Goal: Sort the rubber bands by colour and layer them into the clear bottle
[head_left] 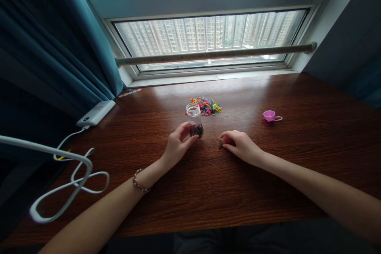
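A clear open-topped jar [194, 117] stands upright on the wooden desk, with small dark pieces [196, 129] gathered at its bottom. My left hand [177, 143] is closed around the jar's lower left side, thumb in front. To the right of the jar, my right hand [239, 145] rests low over the desk with its fingers pinched. A small dark piece [220, 147] shows at the fingertips; it is too small to make out its kind. Just behind the jar lies a pile of small multicoloured loops [208, 106], partly hidden by the jar.
A pink cup with a looped handle [269, 116] sits at the right of the desk [285, 190]. At the left are a white power bank [97, 113] and a looped white cable [86, 170]. A window with a horizontal bar [214, 54] bounds the back, beside a blue curtain [59, 27].
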`<state>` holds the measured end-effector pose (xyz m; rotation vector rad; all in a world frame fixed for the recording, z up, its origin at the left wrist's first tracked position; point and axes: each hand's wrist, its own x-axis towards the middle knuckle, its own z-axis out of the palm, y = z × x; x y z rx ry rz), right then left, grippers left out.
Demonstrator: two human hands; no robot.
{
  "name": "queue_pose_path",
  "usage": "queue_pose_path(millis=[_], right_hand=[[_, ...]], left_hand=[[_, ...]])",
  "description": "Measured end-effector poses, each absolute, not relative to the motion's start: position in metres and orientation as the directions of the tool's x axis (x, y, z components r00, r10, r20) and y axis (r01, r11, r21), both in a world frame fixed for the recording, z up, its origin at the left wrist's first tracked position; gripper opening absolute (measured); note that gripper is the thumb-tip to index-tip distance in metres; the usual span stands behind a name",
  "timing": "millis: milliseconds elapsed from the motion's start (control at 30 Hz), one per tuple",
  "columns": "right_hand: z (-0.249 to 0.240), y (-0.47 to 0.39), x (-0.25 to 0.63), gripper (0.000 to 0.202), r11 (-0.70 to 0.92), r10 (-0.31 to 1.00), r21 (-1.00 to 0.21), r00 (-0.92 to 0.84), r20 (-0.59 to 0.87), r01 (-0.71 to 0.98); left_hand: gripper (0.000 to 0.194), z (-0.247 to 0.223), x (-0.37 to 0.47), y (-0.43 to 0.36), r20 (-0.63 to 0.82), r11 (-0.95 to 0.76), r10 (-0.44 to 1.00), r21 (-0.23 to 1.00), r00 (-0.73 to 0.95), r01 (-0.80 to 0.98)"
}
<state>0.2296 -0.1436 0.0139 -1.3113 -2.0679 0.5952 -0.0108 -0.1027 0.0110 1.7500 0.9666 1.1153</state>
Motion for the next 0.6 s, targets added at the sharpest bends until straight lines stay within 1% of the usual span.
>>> queue_pose_path(millis=[67,133,200,267,367,467,600], right_hand=[[0.014,-0.144,0.228,0.025,0.410,0.911,-0.677,-0.316,0.267,0.611],[0.017,-0.145,0.227,0.025,0.415,0.910,-0.715,-0.270,0.316,0.562],[0.022,-0.146,0.226,0.021,0.427,0.900,-0.747,-0.162,0.405,0.510],[0.029,-0.149,0.226,0.016,0.449,0.867,-0.756,-0.028,0.497,0.476],[0.039,-0.152,0.227,0.014,0.486,0.808,-0.751,0.099,0.581,0.446],[0.044,-0.154,0.228,0.016,0.524,0.776,-0.735,0.115,0.621,0.430],[0.043,-0.155,0.226,0.021,0.560,0.768,-0.710,0.055,0.638,0.426]], left_hand=[[0.047,0.011,-0.011,-0.103,0.300,-0.367,0.897,0.915,0.325,0.167],[0.046,0.011,-0.011,-0.104,0.327,-0.413,0.883,0.883,0.337,0.225],[0.046,0.013,-0.011,-0.104,0.382,-0.493,0.855,0.810,0.350,0.318],[0.044,0.015,-0.012,-0.105,0.445,-0.580,0.809,0.712,0.384,0.397],[0.042,0.020,-0.012,-0.107,0.498,-0.673,0.738,0.589,0.456,0.447],[0.042,0.021,-0.011,-0.109,0.514,-0.711,0.703,0.524,0.491,0.468],[0.043,0.020,-0.010,-0.110,0.522,-0.726,0.688,0.484,0.504,0.489]])
